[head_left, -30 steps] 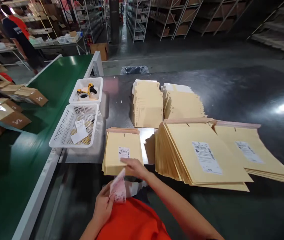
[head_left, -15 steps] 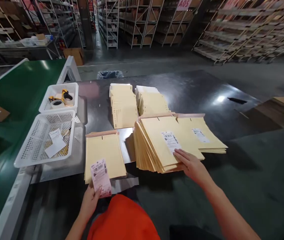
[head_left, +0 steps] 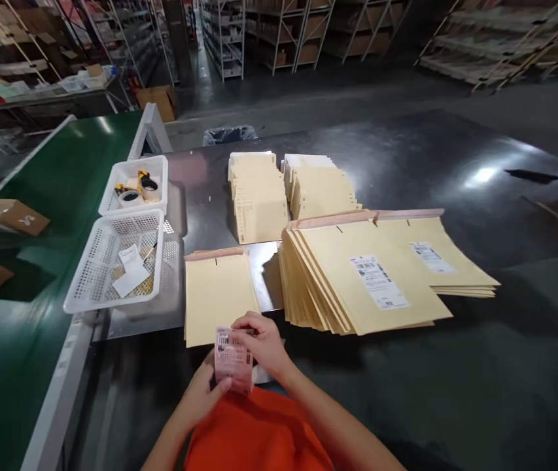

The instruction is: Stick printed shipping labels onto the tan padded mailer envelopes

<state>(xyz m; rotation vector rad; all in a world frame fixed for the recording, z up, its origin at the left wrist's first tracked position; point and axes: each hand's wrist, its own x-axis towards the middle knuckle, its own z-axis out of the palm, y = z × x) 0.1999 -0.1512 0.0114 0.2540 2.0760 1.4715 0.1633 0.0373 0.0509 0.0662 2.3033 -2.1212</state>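
In my left hand (head_left: 201, 391) is a printed shipping label (head_left: 229, 366), held low in front of my body with the thumb across its lower part. The fingers of my right hand (head_left: 263, 345) are closed at the label's upper right edge. Just beyond lies a small pile of yellow mailer envelopes (head_left: 217, 297), its top one without a label and with a brownish flap strip at the far end. To the right, a thick fanned stack of mailers (head_left: 330, 261) carries stuck-on shipping labels (head_left: 379, 281). A pale strip under my right hand is mostly hidden.
Two rows of smaller yellow envelopes (head_left: 261, 209) stand behind. White baskets at left hold tape dispensers (head_left: 144, 186) and paper slips (head_left: 131, 269). A green conveyor (head_left: 80, 157) carries cardboard boxes (head_left: 11, 214). A lined bin (head_left: 229, 134) stands past the table.
My right hand has left the thick mailer stack and come across to the label. My left hand has drawn the label nearer my body, off the small pile. The view has shifted slightly.
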